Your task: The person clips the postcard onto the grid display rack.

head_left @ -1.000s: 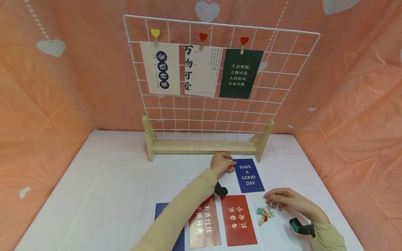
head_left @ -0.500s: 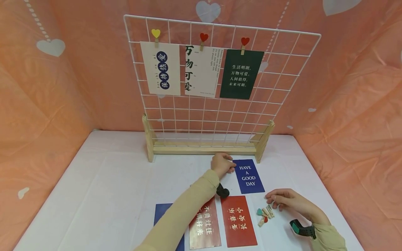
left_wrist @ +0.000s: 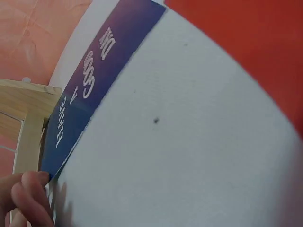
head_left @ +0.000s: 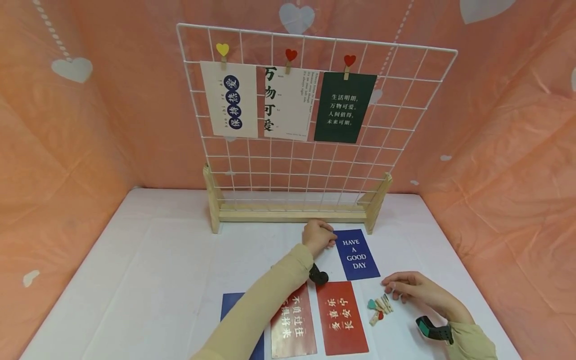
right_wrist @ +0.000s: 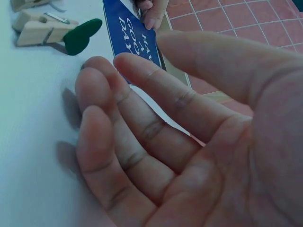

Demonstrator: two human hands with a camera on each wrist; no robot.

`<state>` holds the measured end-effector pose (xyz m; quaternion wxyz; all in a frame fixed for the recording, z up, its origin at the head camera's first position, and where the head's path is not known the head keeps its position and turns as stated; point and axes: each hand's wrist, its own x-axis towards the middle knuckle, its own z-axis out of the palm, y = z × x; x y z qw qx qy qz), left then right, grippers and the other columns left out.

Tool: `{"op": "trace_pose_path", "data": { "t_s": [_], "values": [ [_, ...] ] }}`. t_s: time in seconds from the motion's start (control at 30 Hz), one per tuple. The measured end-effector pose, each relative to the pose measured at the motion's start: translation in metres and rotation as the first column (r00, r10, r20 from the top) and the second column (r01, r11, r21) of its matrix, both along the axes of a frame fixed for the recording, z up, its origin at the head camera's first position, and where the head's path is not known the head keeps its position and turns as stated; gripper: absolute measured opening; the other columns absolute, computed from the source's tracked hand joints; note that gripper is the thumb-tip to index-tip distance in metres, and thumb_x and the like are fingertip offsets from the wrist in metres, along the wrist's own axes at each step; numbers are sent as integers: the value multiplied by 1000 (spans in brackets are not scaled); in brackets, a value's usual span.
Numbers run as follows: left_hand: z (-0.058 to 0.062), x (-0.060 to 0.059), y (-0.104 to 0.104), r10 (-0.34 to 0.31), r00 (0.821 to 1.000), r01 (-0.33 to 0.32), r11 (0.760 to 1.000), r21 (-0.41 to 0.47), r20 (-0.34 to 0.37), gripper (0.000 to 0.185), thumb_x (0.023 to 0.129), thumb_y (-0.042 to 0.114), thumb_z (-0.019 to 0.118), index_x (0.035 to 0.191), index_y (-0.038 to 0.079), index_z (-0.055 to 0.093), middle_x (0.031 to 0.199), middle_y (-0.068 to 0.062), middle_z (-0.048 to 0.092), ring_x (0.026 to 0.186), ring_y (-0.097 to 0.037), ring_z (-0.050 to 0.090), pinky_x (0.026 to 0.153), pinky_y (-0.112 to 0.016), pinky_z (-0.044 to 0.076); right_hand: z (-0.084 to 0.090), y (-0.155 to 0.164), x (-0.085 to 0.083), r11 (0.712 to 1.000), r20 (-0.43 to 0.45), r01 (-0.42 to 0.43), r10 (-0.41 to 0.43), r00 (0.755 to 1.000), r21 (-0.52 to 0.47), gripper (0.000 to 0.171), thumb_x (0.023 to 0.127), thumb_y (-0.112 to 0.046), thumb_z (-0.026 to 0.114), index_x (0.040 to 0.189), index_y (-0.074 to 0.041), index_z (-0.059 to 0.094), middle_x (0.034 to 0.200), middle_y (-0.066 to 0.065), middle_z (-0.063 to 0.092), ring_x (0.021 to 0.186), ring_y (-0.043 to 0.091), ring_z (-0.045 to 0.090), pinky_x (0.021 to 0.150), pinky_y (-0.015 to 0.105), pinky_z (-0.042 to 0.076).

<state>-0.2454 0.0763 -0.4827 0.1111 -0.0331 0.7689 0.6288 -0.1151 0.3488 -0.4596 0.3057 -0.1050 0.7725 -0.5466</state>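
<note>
My left hand [head_left: 317, 236] pinches the upper left corner of a blue postcard [head_left: 358, 255] printed HAVE A GOOD DAY, just in front of the rack's wooden base. The left wrist view shows the fingertips [left_wrist: 43, 177] at that same corner. To the right, my right hand [head_left: 423, 292] holds nothing; in the right wrist view its fingers [right_wrist: 142, 113] are loosely bent over the white table, palm visible. Beside its fingertips lies a small pile of wooden clothespins [head_left: 381, 306] with heart tips, one of them a green heart [right_wrist: 81, 37].
A white wire grid rack [head_left: 288, 172] stands at the back, with three postcards clipped along its top, including a dark green card [head_left: 345, 107]. Two red cards [head_left: 343, 320] and another blue card [head_left: 230, 304] lie in front, partly under the left forearm. Orange cloth surrounds the table.
The pinched blue postcard has turned very slightly, its lower edge shifting a little toward me. Both hands have stayed almost where they were.
</note>
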Motion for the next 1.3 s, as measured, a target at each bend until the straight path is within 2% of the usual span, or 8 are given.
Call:
{"op": "trace_pose_path", "data": {
  "t_s": [0.13,0.27,0.43,0.53,0.73,0.93,1.07,1.3],
  "values": [
    [0,2,-1,2,1000,-2,1000,21,-25,13,73,3,77,85,6,73,59,1,65,48,-10,57,45,-21,47,1,-1,2,1000,8,9,-10,1000,10,34,102,-16,47,122,11,55,103,17,62,85,22,59,70,25,51],
    [1,3,-1,-6,999,9,998,57,-51,14,73,5,78,87,7,74,68,3,65,56,-8,56,52,-20,47,1,-1,2,1000,0,11,-11,1000,7,33,101,-14,49,121,11,55,103,17,61,84,20,58,69,24,50],
    [1,3,1,-42,997,53,985,162,-68,14,76,1,75,88,4,70,76,0,66,67,-9,60,63,-21,53,0,-1,3,1000,-8,-3,3,1000,-1,31,99,-10,51,120,12,55,104,18,62,83,16,58,68,24,50],
    [2,2,1,-50,997,61,973,222,-54,15,77,-2,73,91,1,68,78,-3,67,69,-11,63,65,-23,55,0,-2,3,1000,-7,-7,7,1000,-9,30,98,-9,53,119,12,55,105,19,63,83,15,59,69,24,52],
    [3,3,-2,-17,999,24,960,279,-30,20,80,-7,69,99,-5,63,83,-10,67,69,-16,65,65,-26,57,0,-3,3,1000,-3,-9,9,1000,-11,31,97,-8,56,119,12,55,104,20,63,84,16,59,71,24,53],
    [1,2,-7,-21,999,10,942,336,30,20,88,-3,64,107,-5,61,88,-11,66,72,-17,65,68,-29,58,-3,-1,3,1000,-12,-22,22,1000,7,30,95,-8,59,119,10,57,101,17,63,83,16,59,71,23,53],
    [0,1,-10,-31,999,15,940,341,43,18,91,0,61,109,-5,61,89,-11,64,74,-17,63,70,-30,58,-4,-1,3,999,-22,-35,36,999,12,31,93,-8,61,118,9,58,99,14,62,82,14,58,71,21,52],
    [4,1,-12,-46,997,21,936,351,63,23,95,3,56,115,-9,56,93,-14,66,76,-18,64,73,-33,58,-4,-3,4,997,-89,-71,71,994,5,28,92,-5,63,115,10,60,90,9,60,76,8,55,65,18,49]
  ]
}}
